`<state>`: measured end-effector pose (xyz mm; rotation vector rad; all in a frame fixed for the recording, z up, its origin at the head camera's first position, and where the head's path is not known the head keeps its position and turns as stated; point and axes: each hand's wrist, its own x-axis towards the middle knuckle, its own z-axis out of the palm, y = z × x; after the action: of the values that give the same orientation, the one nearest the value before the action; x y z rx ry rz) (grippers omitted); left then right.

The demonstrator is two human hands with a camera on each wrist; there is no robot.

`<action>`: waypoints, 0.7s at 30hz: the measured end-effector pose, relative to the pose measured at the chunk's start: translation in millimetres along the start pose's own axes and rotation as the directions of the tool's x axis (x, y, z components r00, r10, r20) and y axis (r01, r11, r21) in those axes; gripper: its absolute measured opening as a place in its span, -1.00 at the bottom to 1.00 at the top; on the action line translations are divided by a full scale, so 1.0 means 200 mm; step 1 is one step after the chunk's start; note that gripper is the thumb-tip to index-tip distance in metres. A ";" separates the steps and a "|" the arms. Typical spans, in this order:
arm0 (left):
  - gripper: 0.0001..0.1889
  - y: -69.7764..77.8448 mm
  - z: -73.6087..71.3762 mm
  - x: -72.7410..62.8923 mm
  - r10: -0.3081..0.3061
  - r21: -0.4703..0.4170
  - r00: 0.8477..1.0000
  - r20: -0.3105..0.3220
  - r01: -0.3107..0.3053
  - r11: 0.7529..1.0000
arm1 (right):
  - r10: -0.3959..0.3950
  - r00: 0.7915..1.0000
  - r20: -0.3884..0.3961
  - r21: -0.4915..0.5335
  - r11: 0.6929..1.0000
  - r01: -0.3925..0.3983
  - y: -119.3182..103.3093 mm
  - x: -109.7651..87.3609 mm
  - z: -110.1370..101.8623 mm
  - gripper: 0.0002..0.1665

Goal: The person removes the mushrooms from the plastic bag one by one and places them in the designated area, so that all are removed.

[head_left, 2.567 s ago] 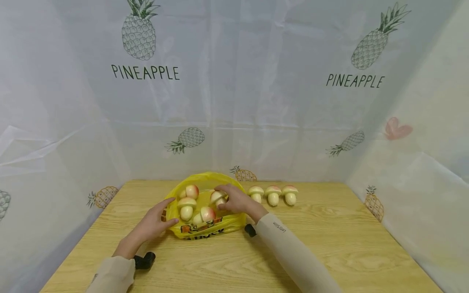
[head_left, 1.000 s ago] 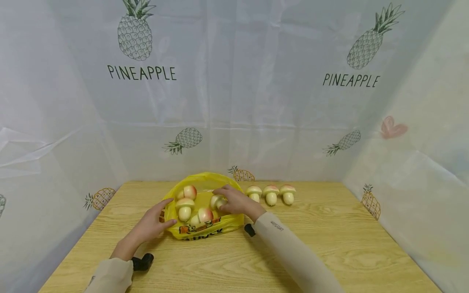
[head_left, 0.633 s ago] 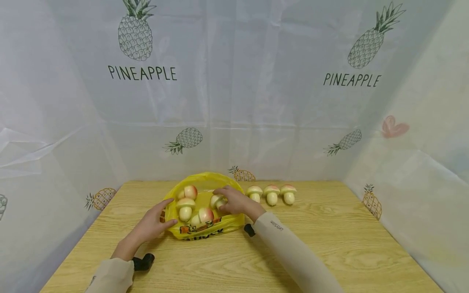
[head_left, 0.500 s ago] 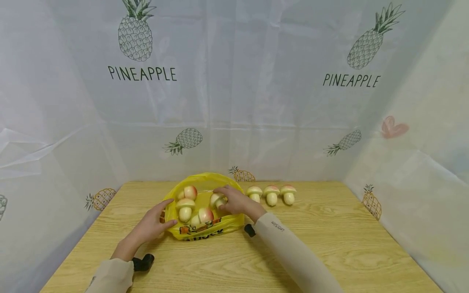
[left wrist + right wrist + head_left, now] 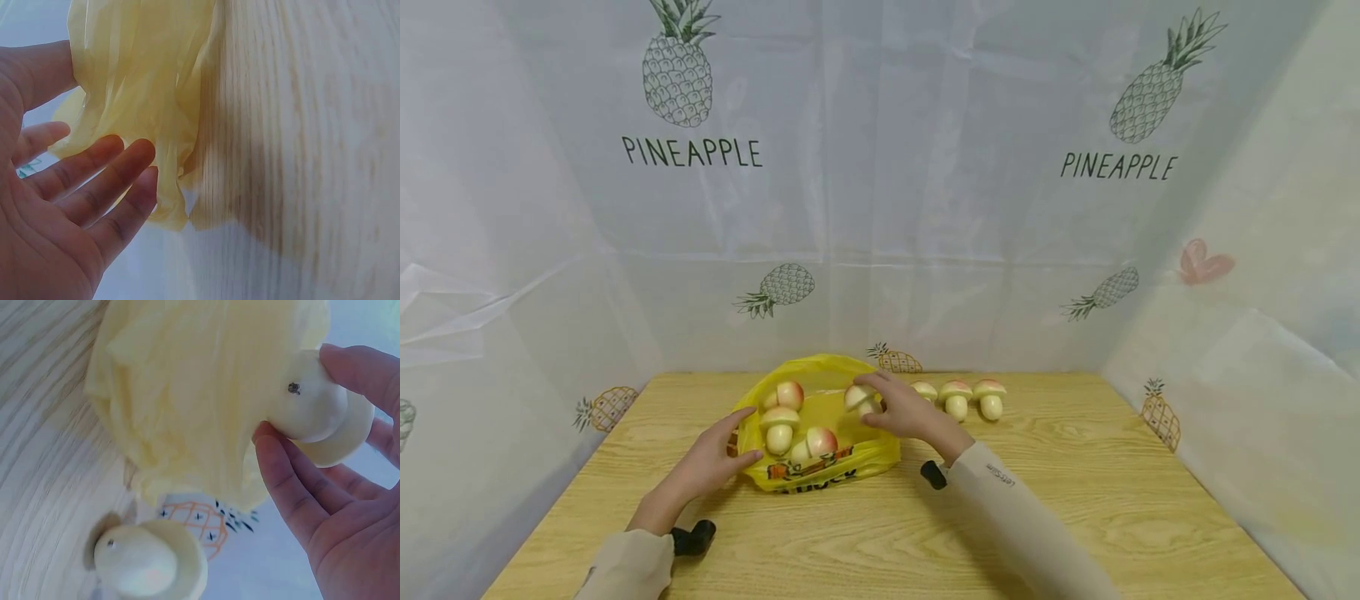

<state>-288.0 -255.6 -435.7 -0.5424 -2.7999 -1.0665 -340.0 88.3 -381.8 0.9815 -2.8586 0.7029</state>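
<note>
My right hand (image 5: 906, 410) grips a toy mushroom (image 5: 859, 400) with a pale stem and reddish cap, over the right side of an open yellow plastic bag (image 5: 820, 364). In the right wrist view, thumb and fingers pinch the mushroom (image 5: 312, 400) by its stem and cap, in front of the bag (image 5: 181, 381). My left hand (image 5: 703, 458) rests at the bag's left rim, fingers and thumb spread; the left wrist view shows relaxed fingers (image 5: 100, 181) against the thin plastic (image 5: 137, 81). Inside the bag lie three more mushrooms (image 5: 780, 429).
To the right of the bag, three mushrooms (image 5: 956, 400) stand in a row near the table's back edge, the nearest partly hidden by my right hand. The wooden table (image 5: 820, 550) meets a pineapple-printed curtain (image 5: 925, 217) behind.
My right hand has lifted the mushroom slightly and carried it right, from inside the bag toward its right rim. The left hand and the other mushrooms have stayed put.
</note>
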 end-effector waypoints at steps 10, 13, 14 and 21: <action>-0.23 0.00 0.00 0.00 -0.002 -0.011 1.000 0.001 0.002 1.000 | -0.011 0.994 -0.105 0.031 0.999 0.015 0.10 -0.17 -0.09 -0.30; -0.23 0.00 0.00 0.00 -0.004 -0.014 1.000 0.002 0.004 1.000 | 0.010 0.991 -0.130 0.031 0.999 -0.006 0.14 -0.22 -0.13 -0.31; -0.22 0.00 0.00 0.00 -0.004 -0.014 1.000 0.003 0.004 1.000 | 0.015 0.990 -0.137 0.035 0.999 -0.010 0.15 -0.24 -0.14 -0.31; -0.23 0.01 -0.01 0.00 0.006 -0.011 1.000 0.003 -0.006 1.000 | 0.074 0.980 -0.187 0.052 0.996 -0.066 0.27 -0.38 -0.23 -0.30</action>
<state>-286.6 -255.3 -433.3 -0.5544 -2.7949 -1.0813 -316.0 190.5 -376.3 0.7759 -2.7345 0.8224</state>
